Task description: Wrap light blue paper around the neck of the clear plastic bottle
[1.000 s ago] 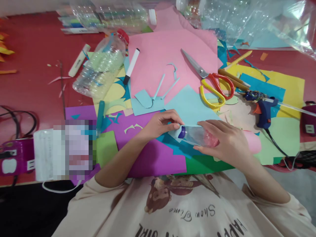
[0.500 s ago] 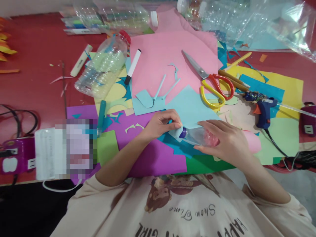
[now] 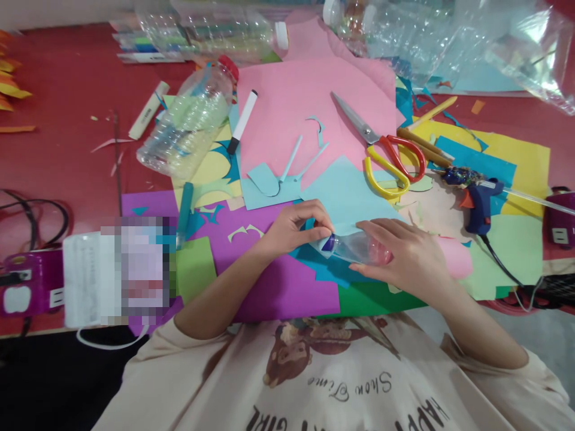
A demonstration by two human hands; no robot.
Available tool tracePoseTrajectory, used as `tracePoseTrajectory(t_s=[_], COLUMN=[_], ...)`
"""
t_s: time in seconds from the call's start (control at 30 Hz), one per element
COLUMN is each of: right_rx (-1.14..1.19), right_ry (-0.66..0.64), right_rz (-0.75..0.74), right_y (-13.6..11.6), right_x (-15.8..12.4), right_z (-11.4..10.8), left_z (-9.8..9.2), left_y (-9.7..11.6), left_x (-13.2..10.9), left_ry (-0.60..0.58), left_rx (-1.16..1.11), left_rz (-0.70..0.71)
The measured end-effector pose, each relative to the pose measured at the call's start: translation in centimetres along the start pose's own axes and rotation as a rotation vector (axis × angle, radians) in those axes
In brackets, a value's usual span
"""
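A clear plastic bottle (image 3: 353,248) with a purple cap (image 3: 329,242) lies sideways in front of me, pink toward its base. My right hand (image 3: 402,251) wraps over the base end. With thumb and forefinger, my left hand (image 3: 305,224) pinches a small piece of light blue paper (image 3: 320,245) against the cap. The paper sits partly over the cap; its far side is hidden by my fingers. Beneath the bottle are blue and purple sheets (image 3: 269,281), and a larger light blue sheet (image 3: 345,191) lies just beyond it.
Scissors (image 3: 368,134) with red and yellow handles lie on pink paper (image 3: 287,102). A blue glue gun (image 3: 480,206) with a cord rests at right. A marker (image 3: 242,121), a red-capped bottle (image 3: 186,120) and large clear bottles (image 3: 215,33) lie farther back.
The bottle has shifted slightly left, and its cap now reaches further under the light blue paper at my left fingertips. My right hand moved left with it.
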State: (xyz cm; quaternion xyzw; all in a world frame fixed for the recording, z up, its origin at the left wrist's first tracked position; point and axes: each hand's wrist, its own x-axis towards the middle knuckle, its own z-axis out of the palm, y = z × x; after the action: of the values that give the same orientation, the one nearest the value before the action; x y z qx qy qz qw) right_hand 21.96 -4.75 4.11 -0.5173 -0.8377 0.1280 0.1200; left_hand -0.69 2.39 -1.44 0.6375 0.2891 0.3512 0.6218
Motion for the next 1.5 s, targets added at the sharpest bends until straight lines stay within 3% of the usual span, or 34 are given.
tracePoseTrajectory(t_s=[0.47,0.73,0.9,1.13,1.5], right_rx=[0.048,0.081,0.07,0.086,0.078], right_ry=[0.043,0.087,0.08,0.095,0.122], right_rz=[0.055,0.067,0.066,0.058,0.069], right_y=[0.3,0.5,0.5,0.3,0.4], right_x=[-0.4,-0.5,-0.5,-0.6,-0.5], right_z=[-0.9,-1.4,-1.3,-1.5,-1.4], left_z=[-0.1,0.3,0.3,0.6,0.7], left_y=[-0.2,0.0,-0.9,-0.7,-0.4], left_x=[0.2,0.0,0.0,0.0,-0.7], left_ry=[0.033,0.0,0.042,0.109,0.152], left_rx=[-0.053,-0.126,-0.214,-0.236,0.001], left_rz=[-0.037,-0.344,-0.383,-0.313,-0.2])
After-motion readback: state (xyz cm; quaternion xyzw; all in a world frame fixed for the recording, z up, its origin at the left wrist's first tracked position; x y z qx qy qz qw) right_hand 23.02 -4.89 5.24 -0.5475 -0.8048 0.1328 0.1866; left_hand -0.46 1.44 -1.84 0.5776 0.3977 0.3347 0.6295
